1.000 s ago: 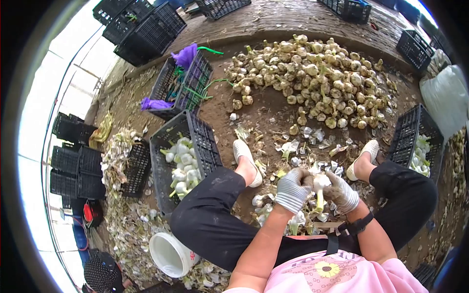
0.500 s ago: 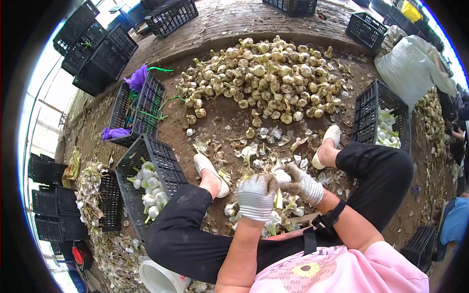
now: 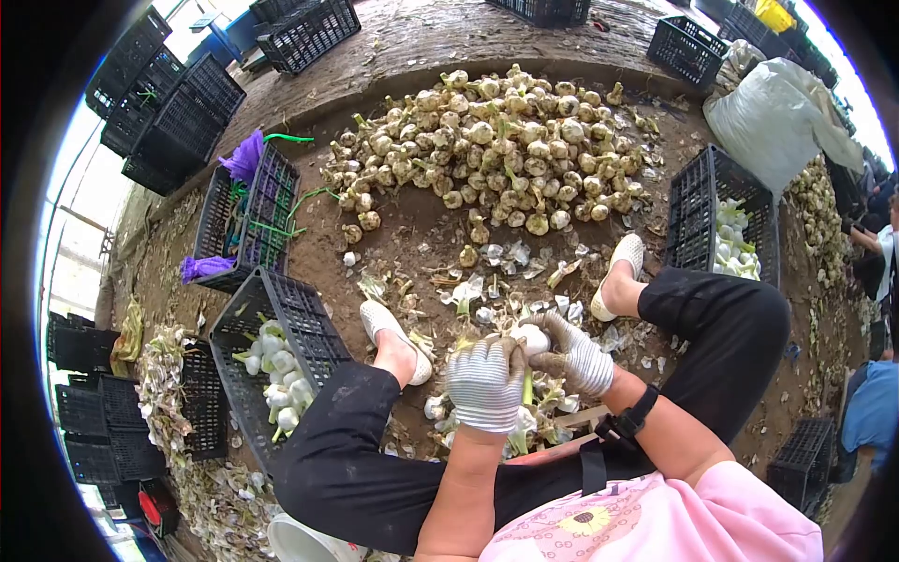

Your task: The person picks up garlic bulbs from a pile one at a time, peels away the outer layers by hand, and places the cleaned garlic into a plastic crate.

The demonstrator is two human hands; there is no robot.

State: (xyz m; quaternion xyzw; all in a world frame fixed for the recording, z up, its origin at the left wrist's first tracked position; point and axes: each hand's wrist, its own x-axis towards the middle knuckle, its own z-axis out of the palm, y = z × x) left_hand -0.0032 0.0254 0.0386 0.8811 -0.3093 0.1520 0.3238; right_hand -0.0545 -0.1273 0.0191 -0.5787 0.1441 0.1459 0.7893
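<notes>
Between my two gloved hands is a white garlic bulb (image 3: 532, 339), its green stem pointing down. My left hand (image 3: 485, 382), in a striped grey glove, has its fingers curled against the bulb's left side. On the other side, my right hand (image 3: 573, 354) grips the bulb with thumb and fingers. Below them, peeled garlic bulbs (image 3: 526, 421) and skins lie between my legs. A large heap of unpeeled garlic (image 3: 496, 150) covers the ground ahead of my feet.
A black crate (image 3: 298, 323) of white garlic stands at my left knee, another crate (image 3: 698, 211) beyond my right knee. A crate with purple and green netting (image 3: 272, 211), a white sack (image 3: 773, 122) and a white bucket (image 3: 304, 539) are around me. Another person (image 3: 871, 403) sits far right.
The view has turned slightly, so the surroundings sit a little further left. Both hands stay together at the garlic bulb, with the fingers shifted slightly.
</notes>
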